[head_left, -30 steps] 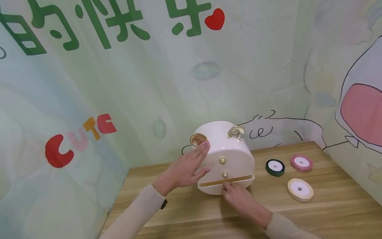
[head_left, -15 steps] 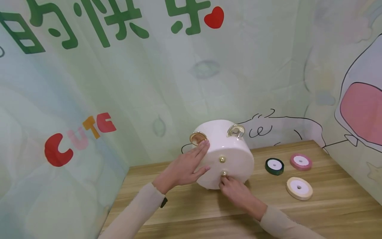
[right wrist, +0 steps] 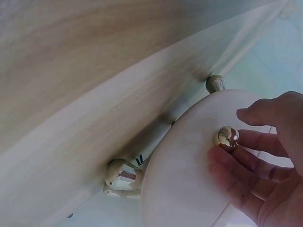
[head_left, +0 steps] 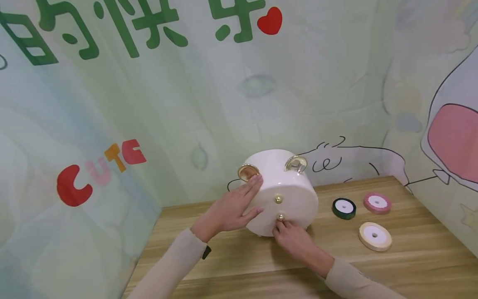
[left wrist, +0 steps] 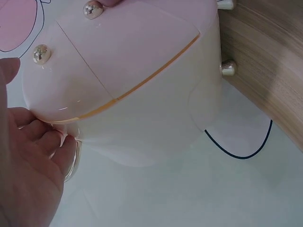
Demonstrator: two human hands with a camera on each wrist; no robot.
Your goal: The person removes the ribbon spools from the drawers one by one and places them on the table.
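A glossy white round drawer box point(head_left: 285, 182) with gold ears and gold knobs stands on the wooden table, its front closed flush. My left hand point(head_left: 235, 207) rests against its upper left side, fingertips beside the gold left ear point(head_left: 248, 172) and thumb toward the front. In the left wrist view, those fingertips lie along the gold-lined edge. My right hand point(head_left: 293, 241) is at the lowest drawer, hiding its knob from the head view. In the right wrist view, the fingers point(right wrist: 232, 165) touch around that gold knob point(right wrist: 226, 137), with the thumb held apart.
Right of the box lie three ribbon rolls: dark green point(head_left: 344, 208), pink point(head_left: 377, 203) and cream point(head_left: 375, 236). A printed fabric backdrop point(head_left: 209, 104) rises behind the table point(head_left: 224, 265). Short gold feet point(left wrist: 228, 67) hold the box up.
The lowest drawer stood slightly out a second ago and has slid in under my right hand, flush by half a second ago. My left hand has stayed at the ear.
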